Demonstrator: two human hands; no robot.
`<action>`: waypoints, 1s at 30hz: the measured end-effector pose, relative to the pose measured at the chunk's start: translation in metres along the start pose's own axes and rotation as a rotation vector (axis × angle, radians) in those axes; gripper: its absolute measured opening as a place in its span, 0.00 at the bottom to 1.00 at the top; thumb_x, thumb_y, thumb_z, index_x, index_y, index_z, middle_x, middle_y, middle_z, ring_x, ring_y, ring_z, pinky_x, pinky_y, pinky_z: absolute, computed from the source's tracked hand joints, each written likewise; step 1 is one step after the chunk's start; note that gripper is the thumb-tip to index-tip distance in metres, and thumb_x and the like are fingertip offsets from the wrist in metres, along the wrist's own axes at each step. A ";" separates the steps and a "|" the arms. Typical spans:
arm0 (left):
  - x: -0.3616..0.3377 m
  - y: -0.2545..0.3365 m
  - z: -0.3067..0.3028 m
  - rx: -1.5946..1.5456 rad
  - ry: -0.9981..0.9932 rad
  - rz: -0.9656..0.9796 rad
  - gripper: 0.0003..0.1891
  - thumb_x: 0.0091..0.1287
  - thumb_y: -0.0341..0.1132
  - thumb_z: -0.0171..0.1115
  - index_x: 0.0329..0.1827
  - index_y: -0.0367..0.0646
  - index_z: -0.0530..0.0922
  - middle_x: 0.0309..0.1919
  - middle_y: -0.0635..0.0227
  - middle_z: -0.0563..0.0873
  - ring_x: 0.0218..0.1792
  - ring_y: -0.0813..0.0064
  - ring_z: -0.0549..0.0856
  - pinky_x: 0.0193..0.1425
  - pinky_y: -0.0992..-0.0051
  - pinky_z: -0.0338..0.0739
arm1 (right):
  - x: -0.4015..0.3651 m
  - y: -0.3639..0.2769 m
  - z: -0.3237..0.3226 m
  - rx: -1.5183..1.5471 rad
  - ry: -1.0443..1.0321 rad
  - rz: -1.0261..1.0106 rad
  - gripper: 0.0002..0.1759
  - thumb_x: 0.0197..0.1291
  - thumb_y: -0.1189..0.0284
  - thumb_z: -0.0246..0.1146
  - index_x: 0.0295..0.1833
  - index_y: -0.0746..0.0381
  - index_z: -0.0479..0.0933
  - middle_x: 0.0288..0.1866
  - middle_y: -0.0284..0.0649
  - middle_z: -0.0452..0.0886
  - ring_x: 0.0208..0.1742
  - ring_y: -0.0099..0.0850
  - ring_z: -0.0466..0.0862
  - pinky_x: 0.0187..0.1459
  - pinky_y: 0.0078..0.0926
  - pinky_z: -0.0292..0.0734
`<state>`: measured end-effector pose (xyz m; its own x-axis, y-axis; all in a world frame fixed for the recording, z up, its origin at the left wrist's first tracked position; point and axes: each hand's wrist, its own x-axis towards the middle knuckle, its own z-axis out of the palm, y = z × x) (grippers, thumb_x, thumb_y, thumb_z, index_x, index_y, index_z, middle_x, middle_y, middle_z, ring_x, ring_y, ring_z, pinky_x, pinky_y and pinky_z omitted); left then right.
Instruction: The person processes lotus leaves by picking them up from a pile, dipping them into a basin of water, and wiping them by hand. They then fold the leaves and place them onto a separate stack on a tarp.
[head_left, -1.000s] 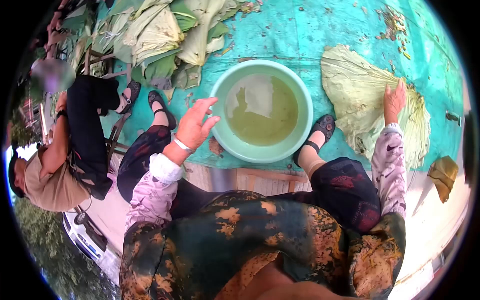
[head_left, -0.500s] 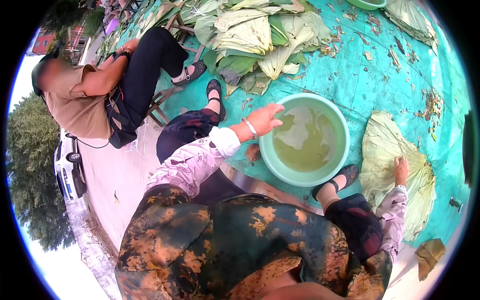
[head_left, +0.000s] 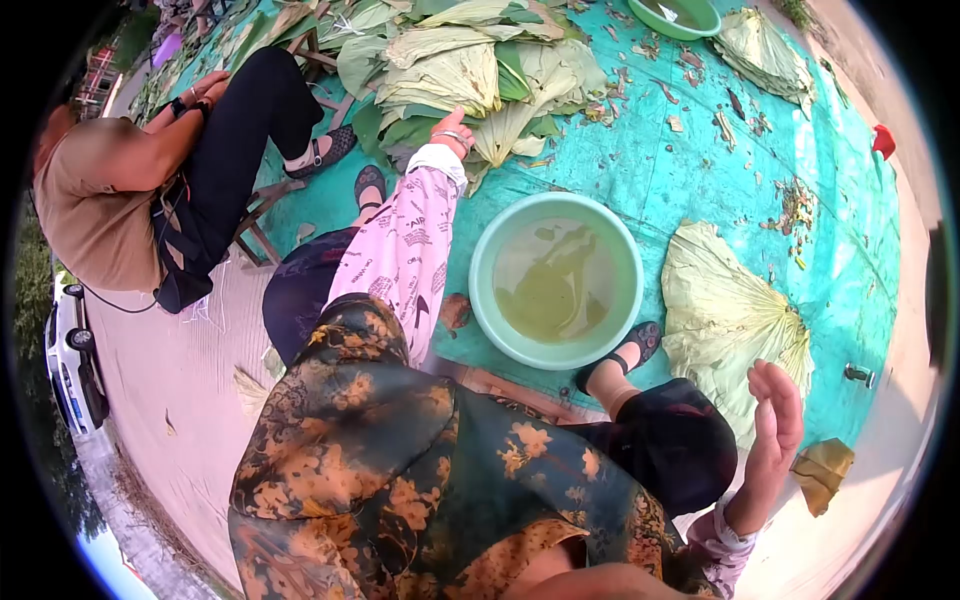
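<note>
Left hand (head_left: 453,134) is over at 11 o'clock from the green basin (head_left: 483,285), right by the leaf pile (head_left: 440,75), can't tell if it's gripping anything. Right hand (head_left: 776,425) is open and empty at 4 o'clock, near the pale spread leaf (head_left: 715,300) at 3.

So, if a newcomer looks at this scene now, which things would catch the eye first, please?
Probably the pale green basin of cloudy water first, in the middle on the turquoise sheet. Beyond it to the left lies a big heap of leaves, with the left hand at its near edge. To the right, a pale, fan-shaped leaf bundle is spread near the raised, empty right hand.
</note>
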<state>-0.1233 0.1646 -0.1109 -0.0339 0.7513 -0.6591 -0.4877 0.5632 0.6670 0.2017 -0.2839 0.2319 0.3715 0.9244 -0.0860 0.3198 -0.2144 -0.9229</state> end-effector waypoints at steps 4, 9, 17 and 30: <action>0.029 -0.009 0.014 -0.137 0.047 -0.029 0.36 0.56 0.49 0.63 0.64 0.44 0.58 0.58 0.49 0.65 0.54 0.49 0.69 0.50 0.52 0.68 | -0.014 -0.015 0.046 0.160 -0.100 0.071 0.21 0.58 0.74 0.54 0.56 0.71 0.66 0.51 0.47 0.74 0.52 0.34 0.75 0.56 0.29 0.66; 0.014 0.009 0.025 -0.290 0.036 -0.065 0.29 0.51 0.53 0.65 0.51 0.49 0.68 0.45 0.58 0.70 0.38 0.59 0.70 0.39 0.56 0.70 | -0.004 -0.015 0.072 0.102 -0.025 0.145 0.19 0.58 0.77 0.54 0.55 0.70 0.66 0.48 0.45 0.75 0.49 0.30 0.76 0.53 0.25 0.68; 0.009 0.024 0.041 -0.301 -0.111 -0.171 0.24 0.49 0.54 0.67 0.45 0.54 0.72 0.44 0.65 0.71 0.36 0.63 0.70 0.38 0.57 0.72 | 0.001 -0.016 0.076 0.093 -0.008 0.160 0.18 0.59 0.78 0.53 0.56 0.68 0.66 0.46 0.43 0.76 0.46 0.28 0.77 0.45 0.21 0.71; -0.055 0.084 0.033 -0.440 -0.144 0.021 0.11 0.59 0.28 0.57 0.45 0.38 0.73 0.43 0.57 0.78 0.43 0.56 0.78 0.48 0.56 0.76 | 0.003 -0.003 0.070 0.057 -0.003 0.076 0.16 0.59 0.77 0.53 0.53 0.68 0.68 0.42 0.41 0.77 0.43 0.26 0.77 0.46 0.21 0.71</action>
<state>-0.1333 0.1816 -0.0072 0.0584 0.8186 -0.5713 -0.8130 0.3711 0.4487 0.1410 -0.2584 0.2087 0.3902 0.9072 -0.1572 0.2404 -0.2652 -0.9337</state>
